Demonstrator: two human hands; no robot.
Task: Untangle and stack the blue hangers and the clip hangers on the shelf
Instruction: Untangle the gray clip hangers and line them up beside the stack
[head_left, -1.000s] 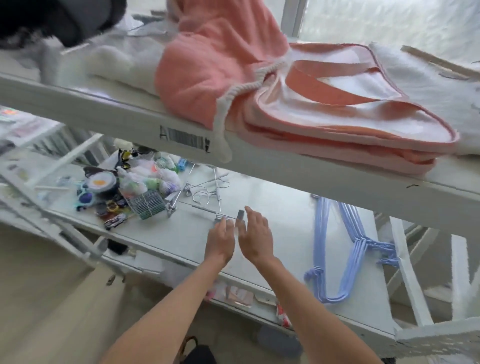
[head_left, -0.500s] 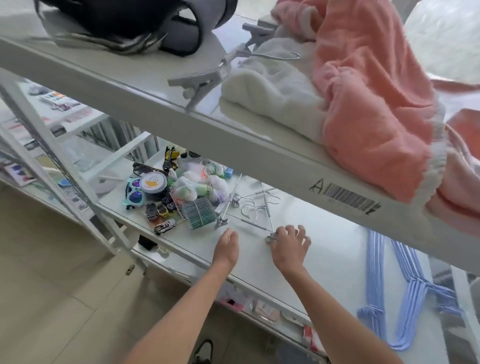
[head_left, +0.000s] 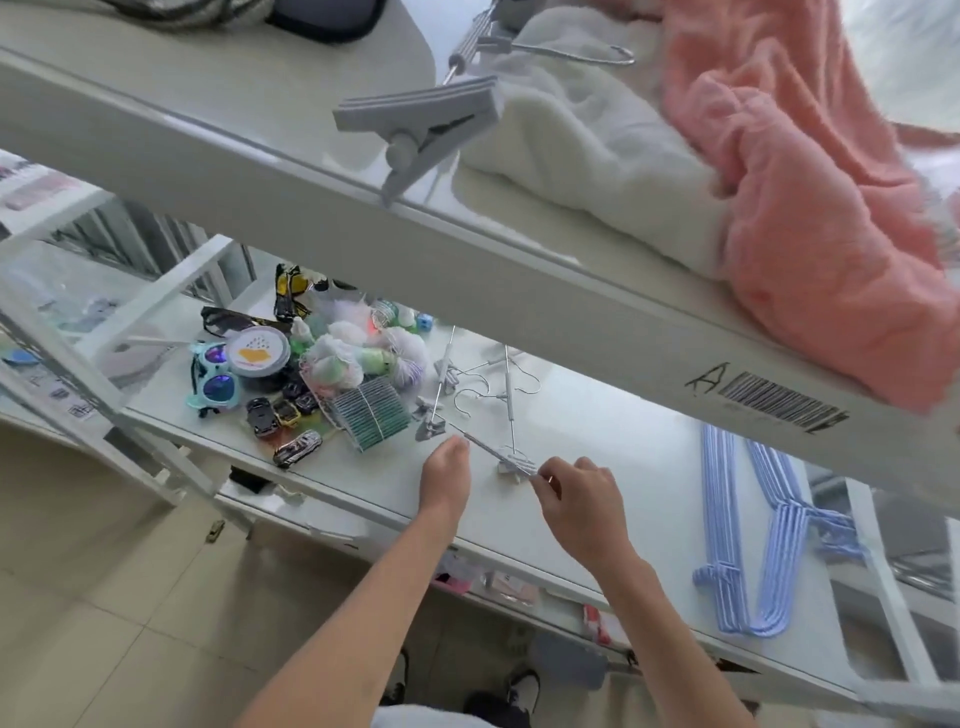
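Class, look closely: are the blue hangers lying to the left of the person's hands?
No, the blue hangers lie at the shelf's right end, beyond the right hand.

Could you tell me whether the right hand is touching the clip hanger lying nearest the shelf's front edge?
Touching. The head view shows the right hand pinching the end of the clip hanger, fingertips closed on its metal bar.

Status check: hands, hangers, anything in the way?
Right hand pinching clip hanger; left hand beside it. Blue hangers stacked right. Toy clutter left.
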